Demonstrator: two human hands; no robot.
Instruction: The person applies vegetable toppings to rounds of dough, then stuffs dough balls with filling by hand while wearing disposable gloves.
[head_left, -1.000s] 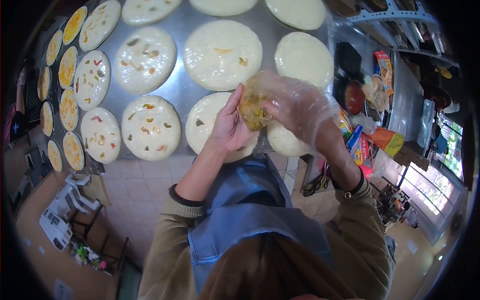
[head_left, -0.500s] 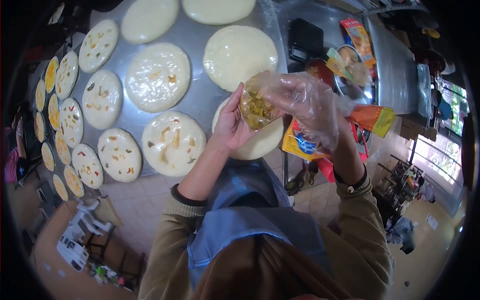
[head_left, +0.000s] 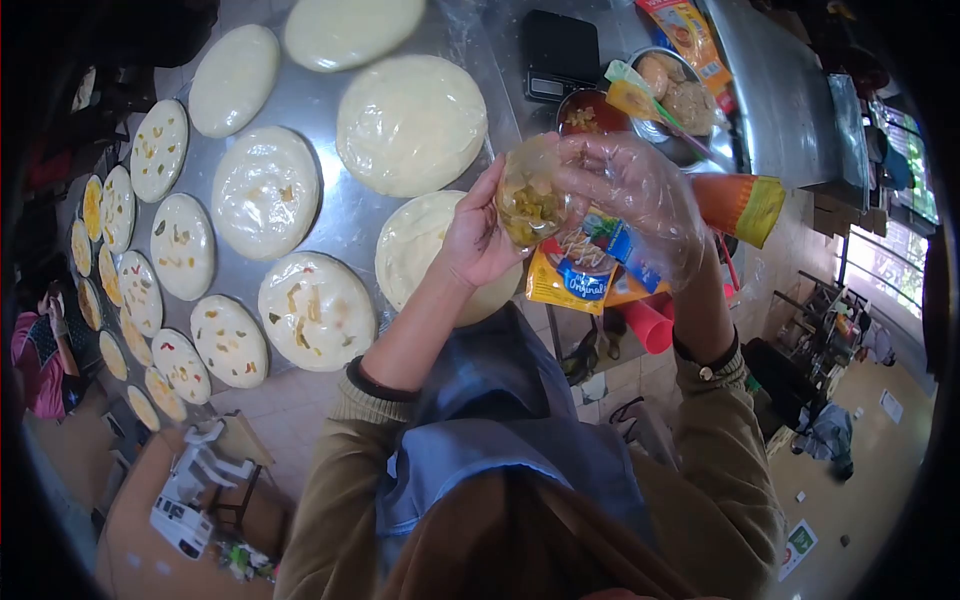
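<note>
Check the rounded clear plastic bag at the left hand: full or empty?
Not empty: chopped yellow-green pieces show through the clear plastic bag; how full, I cannot tell.

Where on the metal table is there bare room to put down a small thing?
Among four pale rounds, left of the left hand, the metal table shows a small bare patch. A narrow strip seems free between the large plain round and the black scale. Around the right hand it is crowded, with a yellow pouch and an orange packet.
</note>
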